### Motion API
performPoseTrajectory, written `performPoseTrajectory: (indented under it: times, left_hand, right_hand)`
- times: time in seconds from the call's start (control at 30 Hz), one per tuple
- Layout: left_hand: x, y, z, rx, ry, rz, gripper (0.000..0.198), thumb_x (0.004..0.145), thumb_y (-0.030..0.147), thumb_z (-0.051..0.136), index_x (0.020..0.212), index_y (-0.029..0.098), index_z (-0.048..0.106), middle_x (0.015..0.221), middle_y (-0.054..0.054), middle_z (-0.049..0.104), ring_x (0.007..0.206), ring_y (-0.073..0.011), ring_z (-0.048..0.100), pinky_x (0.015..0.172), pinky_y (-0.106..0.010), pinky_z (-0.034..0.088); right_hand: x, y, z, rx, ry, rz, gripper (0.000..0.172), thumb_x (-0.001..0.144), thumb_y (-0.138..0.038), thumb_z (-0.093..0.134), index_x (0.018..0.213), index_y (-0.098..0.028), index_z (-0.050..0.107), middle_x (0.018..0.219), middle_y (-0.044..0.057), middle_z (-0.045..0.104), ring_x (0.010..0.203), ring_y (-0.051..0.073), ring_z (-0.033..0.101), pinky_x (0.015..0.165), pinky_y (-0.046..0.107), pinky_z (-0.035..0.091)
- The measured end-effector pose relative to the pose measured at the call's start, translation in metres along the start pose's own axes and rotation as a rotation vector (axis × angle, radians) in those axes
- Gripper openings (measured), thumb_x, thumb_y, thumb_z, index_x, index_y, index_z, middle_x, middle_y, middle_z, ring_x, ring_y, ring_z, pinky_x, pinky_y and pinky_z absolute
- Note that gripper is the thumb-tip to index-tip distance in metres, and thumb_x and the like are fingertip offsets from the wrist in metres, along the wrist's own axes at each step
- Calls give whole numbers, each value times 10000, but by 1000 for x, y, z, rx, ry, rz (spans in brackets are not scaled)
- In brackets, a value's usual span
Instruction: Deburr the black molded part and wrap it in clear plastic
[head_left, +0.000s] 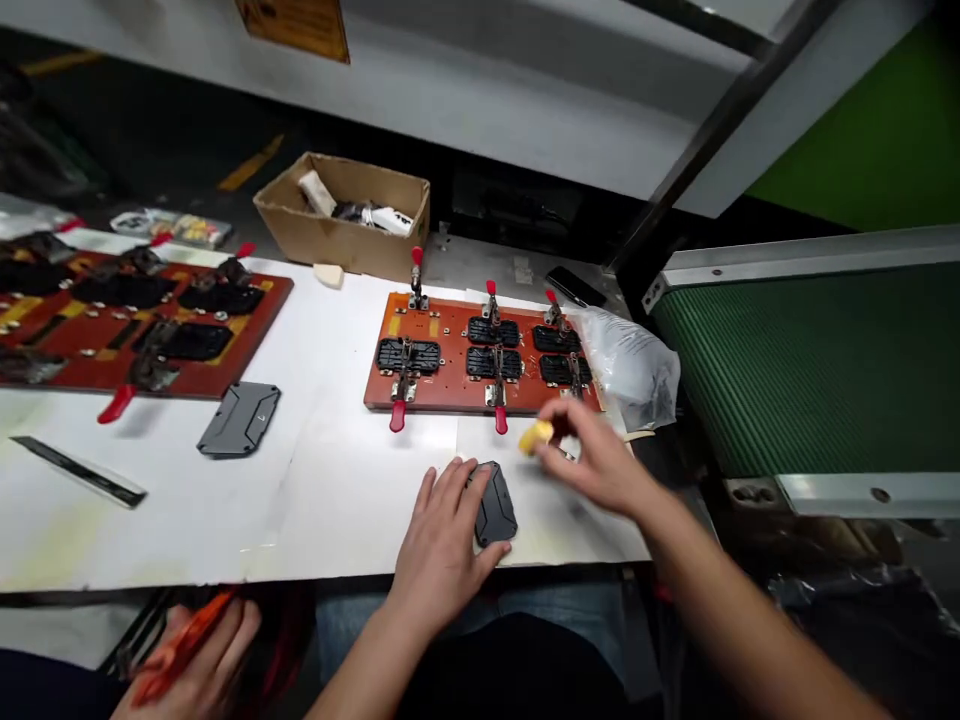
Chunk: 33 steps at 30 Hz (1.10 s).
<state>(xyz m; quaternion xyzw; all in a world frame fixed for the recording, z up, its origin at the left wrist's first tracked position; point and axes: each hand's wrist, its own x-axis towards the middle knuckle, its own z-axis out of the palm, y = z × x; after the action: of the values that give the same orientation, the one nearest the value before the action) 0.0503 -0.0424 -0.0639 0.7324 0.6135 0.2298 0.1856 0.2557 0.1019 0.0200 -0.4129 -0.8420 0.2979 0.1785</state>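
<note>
My left hand rests at the left side of a dark grey cover plate, its thumb at the near edge and its fingertips at the far left edge, so the plate lies between them on the white table. In the fingers of my right hand is a small yellow piece, smeared by motion and too blurred to name for certain. It hangs above the table, just right of the plate. Beyond both hands lies a red-brown fixture board with black plates under red-handled toggle clamps.
A second fixture board lies left, with another grey plate and a black strip before it. Behind are a cardboard box and a phone. A plastic bag and green conveyor are right. A co-worker's hand holds an orange-red tool.
</note>
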Motion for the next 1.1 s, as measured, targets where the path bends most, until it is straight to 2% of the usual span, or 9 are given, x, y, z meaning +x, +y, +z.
performPoseTrajectory:
  times: [0.07, 0.13, 0.2, 0.27, 0.4, 0.6, 0.87, 0.97, 1.1]
  left_hand:
    - [4, 2, 2, 5, -5, 9, 822, 887, 372, 769, 1589, 226, 367, 1651, -130, 453, 1575, -333, 347, 1318, -595, 222]
    - [5, 2, 4, 22, -2, 11, 781, 910, 394, 740, 1583, 219, 384, 1655, -126, 452, 1573, -335, 348, 1316, -586, 214]
    - [5, 1, 5, 30, -1, 22, 747, 932, 408, 707, 1580, 208, 394, 1661, -129, 444, 1574, -335, 345, 1315, -574, 209]
    - [4, 0, 6, 37, -8, 31, 730, 945, 418, 688, 1578, 199, 399, 1668, -129, 436, 1580, -333, 333, 1317, -564, 196]
    - [3, 0, 6, 42, -20, 24, 741, 948, 441, 684, 1582, 186, 400, 1675, -117, 431, 1578, -330, 333, 1320, -554, 180]
    - [6, 0, 4, 1, -23, 13, 745, 942, 445, 688, 1580, 176, 412, 1672, -100, 442, 1564, -342, 356, 1317, -556, 182]
    - [7, -2, 6, 2, -23, 3, 703, 964, 516, 648, 1559, 185, 469, 1675, -50, 442, 1549, -331, 385, 1315, -545, 186]
    - [7, -3, 8, 1, -17, -12, 679, 980, 536, 622, 1557, 204, 488, 1686, -30, 424, 1554, -328, 379, 1316, -543, 193]
    - [5, -3, 9, -2, -27, 0, 672, 987, 554, 606, 1553, 209, 498, 1684, -26, 427, 1557, -323, 376, 1316, -547, 198]
  right_hand:
    - [-40, 0, 30, 168, -13, -4, 246, 932, -171, 605, 1158, -248, 544, 1125, 70, 630, 974, 195, 641, 846, 337, 582]
    - [-66, 2, 60, 229, 29, 2, 275, 925, -138, 587, 1169, -260, 547, 1165, 78, 632, 1057, 214, 645, 913, 376, 586]
    - [-77, 4, 80, 228, 92, -3, 297, 941, -124, 570, 1201, -268, 549, 1219, 85, 644, 1157, 233, 634, 1002, 427, 566]
    - [-78, 5, 88, 195, 128, -10, 306, 963, -128, 567, 1232, -274, 560, 1247, 87, 653, 1200, 240, 628, 1042, 453, 550]
    - [-72, 5, 83, 145, 121, -5, 302, 985, -205, 635, 1268, -282, 561, 1244, 85, 680, 1184, 246, 659, 1021, 436, 575]
    - [-55, 11, 77, 30, 100, 43, 352, 1034, -235, 600, 1375, -268, 519, 1265, 99, 706, 1156, 246, 684, 997, 424, 586]
    - [-43, 10, 71, 56, 30, -7, 252, 990, -184, 649, 1227, -251, 598, 1100, 58, 724, 1003, 221, 685, 872, 373, 574]
    - [-39, 11, 69, 32, 95, 19, 213, 982, -178, 667, 1175, -249, 611, 1080, 44, 732, 988, 209, 690, 871, 355, 564]
    - [-36, 11, 68, 74, 31, 67, 237, 952, -172, 707, 1156, -260, 624, 1063, 16, 739, 957, 182, 701, 848, 310, 568]
